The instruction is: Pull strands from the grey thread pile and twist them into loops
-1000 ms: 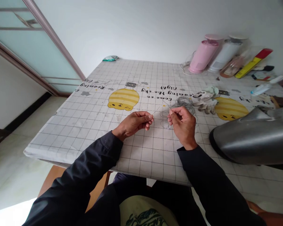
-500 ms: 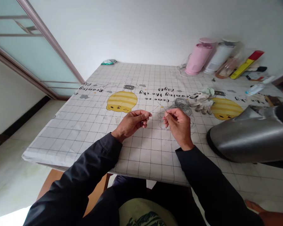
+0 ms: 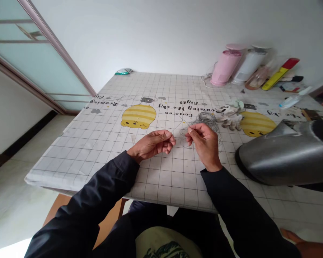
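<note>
The left hand (image 3: 156,144) and right hand (image 3: 205,144) each pinch thin wire (image 3: 187,124) above the bench (image 3: 161,175). Behind the right hand lies the wire coil (image 3: 206,119), gloves (image 3: 228,116) just beside it; a metal kettle (image 3: 288,157) is near, to the right.

Left hand (image 3: 154,144) and right hand (image 3: 204,144) pinch, a little apart.

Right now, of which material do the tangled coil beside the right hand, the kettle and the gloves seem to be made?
Tangled coil: perhaps fine wire, dull grey, with round loops; thread is possible.
Kettle: probably brushed metal, from its soft grey sheen.
Gloves: likely matt fabric, from the soft folds.
</note>
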Demonstrator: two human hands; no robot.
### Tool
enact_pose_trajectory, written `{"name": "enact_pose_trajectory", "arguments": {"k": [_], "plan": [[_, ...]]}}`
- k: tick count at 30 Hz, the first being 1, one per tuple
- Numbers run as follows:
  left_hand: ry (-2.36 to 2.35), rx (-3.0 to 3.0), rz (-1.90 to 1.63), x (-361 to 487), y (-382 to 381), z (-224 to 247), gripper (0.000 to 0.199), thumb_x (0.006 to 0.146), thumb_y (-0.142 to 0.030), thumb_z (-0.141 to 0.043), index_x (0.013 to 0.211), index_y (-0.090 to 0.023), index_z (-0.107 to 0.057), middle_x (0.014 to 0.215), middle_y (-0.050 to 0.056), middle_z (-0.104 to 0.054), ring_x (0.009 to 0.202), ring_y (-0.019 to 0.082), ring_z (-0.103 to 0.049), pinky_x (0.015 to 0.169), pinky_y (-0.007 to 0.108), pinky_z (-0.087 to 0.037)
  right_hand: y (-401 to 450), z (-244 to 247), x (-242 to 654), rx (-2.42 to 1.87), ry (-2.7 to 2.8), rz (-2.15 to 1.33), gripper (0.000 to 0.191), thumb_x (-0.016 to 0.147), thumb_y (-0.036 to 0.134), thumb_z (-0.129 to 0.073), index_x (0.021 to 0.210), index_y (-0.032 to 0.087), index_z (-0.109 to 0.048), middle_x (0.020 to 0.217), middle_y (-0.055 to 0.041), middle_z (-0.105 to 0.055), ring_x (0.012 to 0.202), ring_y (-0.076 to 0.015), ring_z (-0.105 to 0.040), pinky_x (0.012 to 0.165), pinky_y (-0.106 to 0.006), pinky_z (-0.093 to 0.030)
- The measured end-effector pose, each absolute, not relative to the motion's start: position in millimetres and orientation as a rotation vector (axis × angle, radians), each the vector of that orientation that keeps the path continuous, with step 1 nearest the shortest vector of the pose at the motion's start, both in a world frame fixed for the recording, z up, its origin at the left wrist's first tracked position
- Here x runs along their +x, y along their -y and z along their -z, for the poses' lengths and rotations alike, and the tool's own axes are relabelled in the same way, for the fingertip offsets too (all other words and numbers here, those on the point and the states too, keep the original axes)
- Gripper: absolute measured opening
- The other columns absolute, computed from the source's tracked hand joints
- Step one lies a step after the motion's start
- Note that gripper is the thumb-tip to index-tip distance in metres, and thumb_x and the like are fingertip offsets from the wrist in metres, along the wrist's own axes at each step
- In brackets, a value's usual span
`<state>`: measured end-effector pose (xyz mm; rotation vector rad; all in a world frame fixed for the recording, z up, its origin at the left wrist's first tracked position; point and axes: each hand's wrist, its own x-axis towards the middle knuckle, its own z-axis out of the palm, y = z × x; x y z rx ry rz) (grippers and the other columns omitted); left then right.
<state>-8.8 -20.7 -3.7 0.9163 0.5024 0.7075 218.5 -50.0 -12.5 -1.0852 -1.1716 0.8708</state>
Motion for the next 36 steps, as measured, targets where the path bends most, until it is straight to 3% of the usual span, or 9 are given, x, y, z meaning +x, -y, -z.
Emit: {"name": "enact_pose_trajectory", "arguments": {"k": [11, 20, 24, 31, 36], "plan": [[-0.434, 0.906, -0.682, -6.5, 25.7, 3.1, 0.038, 0.089, -0.044, -0.099, 0.087, -0.011, -0.079, 0.095, 0.009, -0.077, 0.073, 0.014, -0.074, 0.067, 0.025, -0.064, 50.0, 13.0, 217.1, -1.021, 1.109, -1.005, 0.018, 0.097, 0.038, -0.084, 0.095, 0.023, -0.074, 0.081, -0.0013, -0.077, 0.065, -0.0152, -0.069, 0.055, -0.029, -0.056], [-0.445, 0.967, -0.889, 0.3, 25.8, 10.0, 0.035, 0.092, -0.044, -0.095, 0.086, -0.014, -0.080, 0.091, 0.006, -0.072, 0.070, 0.011, -0.067, 0.068, 0.025, -0.061, 50.7, 10.5, 215.7, -1.008, 1.060, -0.995, 0.015, 0.095, 0.033, -0.084, 0.090, 0.023, -0.074, 0.077, -0.0011, -0.076, 0.061, -0.0141, -0.067, 0.052, -0.027, -0.052], [-0.464, 0.947, -0.978, 0.1, 22.3, 15.9, 0.031, 0.097, -0.045, -0.091, 0.091, -0.016, -0.081, 0.101, 0.007, -0.073, 0.079, 0.013, -0.069, 0.071, 0.026, -0.061, 50.8, 11.5, 216.8, -1.011, 1.089, -0.950, 0.011, 0.097, 0.031, -0.082, 0.093, 0.024, -0.075, 0.079, -0.0009, -0.077, 0.060, -0.0139, -0.066, 0.051, -0.027, -0.053], [-0.545, 0.937, -1.046, 2.1, 20.2, 15.9, 0.033, 0.095, -0.047, -0.091, 0.093, -0.015, -0.082, 0.091, 0.005, -0.070, 0.076, 0.011, -0.064, 0.072, 0.022, -0.058, 52.7, 11.0, 214.9, -1.071, 1.143, -0.831, 0.014, 0.099, 0.036, -0.080, 0.094, 0.024, -0.073, 0.078, -0.0009, -0.077, 0.059, -0.0145, -0.066, 0.051, -0.028, -0.053], [-0.744, 1.250, -1.105, 2.3, 20.7, 14.8, 0.038, 0.099, -0.053, -0.084, 0.090, -0.017, -0.077, 0.088, 0.005, -0.072, 0.071, 0.013, -0.065, 0.068, 0.027, -0.057, 55.2, 11.7, 213.1, -1.183, 1.238, -0.690, 0.013, 0.100, 0.034, -0.076, 0.093, 0.024, -0.072, 0.077, -0.0010, -0.076, 0.063, -0.0165, -0.069, 0.053, -0.028, -0.053]]}}
